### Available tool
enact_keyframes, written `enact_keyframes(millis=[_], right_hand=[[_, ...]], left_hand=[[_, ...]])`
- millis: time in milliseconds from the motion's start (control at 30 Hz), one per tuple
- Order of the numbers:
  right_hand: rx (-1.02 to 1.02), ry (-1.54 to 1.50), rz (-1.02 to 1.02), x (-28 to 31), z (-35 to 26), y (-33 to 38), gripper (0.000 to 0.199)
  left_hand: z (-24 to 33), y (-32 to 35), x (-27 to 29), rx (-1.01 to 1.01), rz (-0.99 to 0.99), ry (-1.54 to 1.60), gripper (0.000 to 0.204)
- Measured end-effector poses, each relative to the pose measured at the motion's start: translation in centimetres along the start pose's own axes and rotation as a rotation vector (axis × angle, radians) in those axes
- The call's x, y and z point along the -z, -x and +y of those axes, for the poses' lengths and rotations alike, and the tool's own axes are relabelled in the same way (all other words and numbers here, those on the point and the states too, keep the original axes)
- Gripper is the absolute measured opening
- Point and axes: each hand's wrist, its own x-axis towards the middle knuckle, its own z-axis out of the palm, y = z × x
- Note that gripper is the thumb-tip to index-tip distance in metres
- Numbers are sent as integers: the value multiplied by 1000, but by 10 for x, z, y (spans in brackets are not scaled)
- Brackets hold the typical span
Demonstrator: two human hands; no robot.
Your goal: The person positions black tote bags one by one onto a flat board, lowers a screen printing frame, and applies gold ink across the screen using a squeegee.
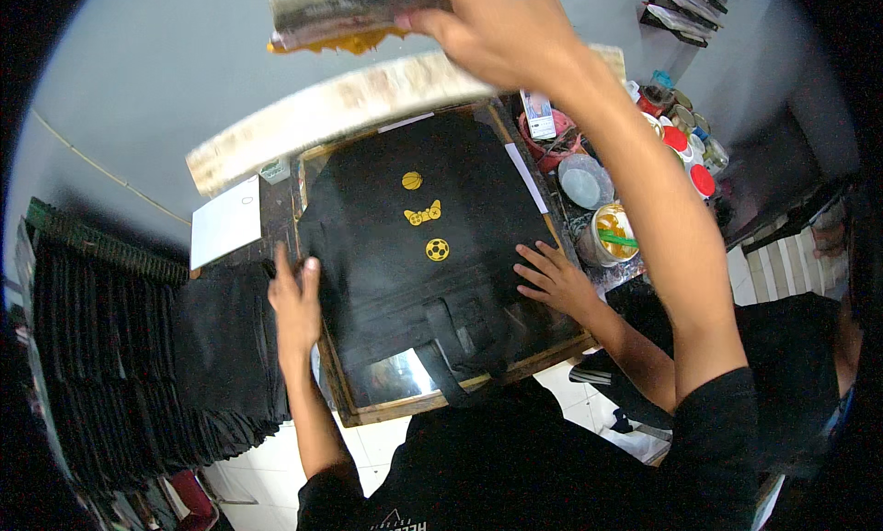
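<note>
My right hand [501,30] is raised at the top of the view, wrapped round a squeegee [345,11] with thick yellow ink along its lower edge. Below it lies a black fabric bag [368,246], flat on a wood-edged board [368,413]. Yellow prints of a basketball [412,181], a game controller [423,213] and a football [437,250] run down the bag; its strap is toward me. Beside the bag's left edge is my left hand [296,301], its forefinger and thumb apart; the other fingers are partly hidden. Another person's hand [556,281] rests spread on the bag's right side.
A pale, stained bar [340,108] crosses behind the board. Stacked black bags [110,338] stand left, near a white panel [227,226]. At right are a tub of yellow ink [609,237] with a green stick, a clear bowl [585,182] and several jars [676,140].
</note>
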Motion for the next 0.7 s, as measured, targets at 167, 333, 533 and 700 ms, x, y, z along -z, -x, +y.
enact_keyframes(millis=[167, 333, 533, 700], right_hand=[[-50, -22, -72, -9, 27, -53, 25], [-78, -29, -111, -7, 39, -82, 29], [-77, -39, -121, -14, 51, -102, 31], [-21, -59, -78, -26, 60, -103, 31]], left_hand=[[-42, 2, -23, 0, -125, -263, 69], [-21, -19, -37, -59, 106, -333, 66], [74, -79, -155, -391, -96, -88, 75], [118, -135, -243, -157, -289, -325, 120]])
